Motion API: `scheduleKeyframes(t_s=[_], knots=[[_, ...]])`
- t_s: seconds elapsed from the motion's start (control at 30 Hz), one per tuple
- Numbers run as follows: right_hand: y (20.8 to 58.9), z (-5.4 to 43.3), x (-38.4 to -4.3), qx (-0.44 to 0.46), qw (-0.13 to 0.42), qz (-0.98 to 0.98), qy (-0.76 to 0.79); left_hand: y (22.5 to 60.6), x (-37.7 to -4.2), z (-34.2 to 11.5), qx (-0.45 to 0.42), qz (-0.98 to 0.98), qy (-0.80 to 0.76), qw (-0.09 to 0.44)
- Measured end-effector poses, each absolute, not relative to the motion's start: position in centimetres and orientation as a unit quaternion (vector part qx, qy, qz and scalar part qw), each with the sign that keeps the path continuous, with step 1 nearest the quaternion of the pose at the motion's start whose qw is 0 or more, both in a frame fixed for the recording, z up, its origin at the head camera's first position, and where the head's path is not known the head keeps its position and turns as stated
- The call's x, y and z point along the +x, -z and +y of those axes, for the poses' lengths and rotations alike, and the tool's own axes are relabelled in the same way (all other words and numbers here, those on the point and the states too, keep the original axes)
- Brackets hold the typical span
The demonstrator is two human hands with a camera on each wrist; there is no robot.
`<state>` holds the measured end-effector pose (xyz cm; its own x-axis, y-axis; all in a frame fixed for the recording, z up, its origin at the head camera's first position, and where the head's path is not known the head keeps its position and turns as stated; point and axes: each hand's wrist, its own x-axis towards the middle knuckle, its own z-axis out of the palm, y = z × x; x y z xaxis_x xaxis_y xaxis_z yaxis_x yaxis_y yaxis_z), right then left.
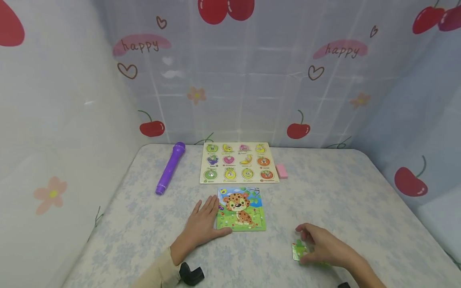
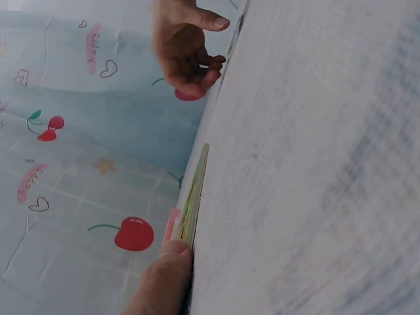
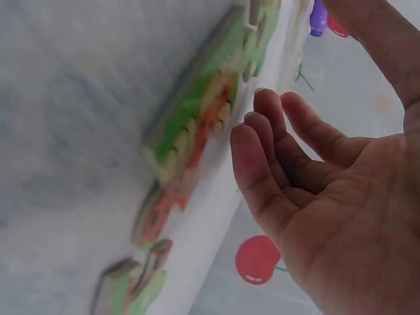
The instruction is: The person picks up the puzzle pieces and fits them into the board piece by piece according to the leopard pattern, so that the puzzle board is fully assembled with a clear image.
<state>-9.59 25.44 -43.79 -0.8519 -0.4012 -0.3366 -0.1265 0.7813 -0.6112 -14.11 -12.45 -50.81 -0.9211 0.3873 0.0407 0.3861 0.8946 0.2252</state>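
A square jigsaw puzzle (image 1: pixel 252 218) with a spotted leopard cub on a green and blue scene lies on the table. My left hand (image 1: pixel 201 225) rests along its left side, fingers extended, with the thumb (image 2: pixel 167 269) at the near edge. Over to the right, my right hand (image 1: pixel 325 246) hovers above loose puzzle pieces (image 1: pixel 297 252), mostly hidden under it. The right wrist view shows several of them, including a green and orange piece (image 3: pixel 197 111), flat on the table. Its fingers are loosely bent and appear to hold nothing.
Behind the leopard puzzle lies a fruit peg board (image 1: pixel 237 168), with a pink block (image 1: pixel 281 171) beside its right edge. A purple toy microphone (image 1: pixel 170 170) lies at the back left. A cherry-print curtain (image 1: pixel 248 80) encloses the table's back and sides.
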Motion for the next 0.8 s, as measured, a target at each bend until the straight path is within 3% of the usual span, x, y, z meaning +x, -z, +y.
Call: scheduleKeyframes(t_s=[0.8], knots=[[44.81, 26.1, -8.83, -0.159, 0.224, 0.914, 0.298, 50.93, -14.13, -12.45, 0.2, 0.974, -0.111, -0.001]])
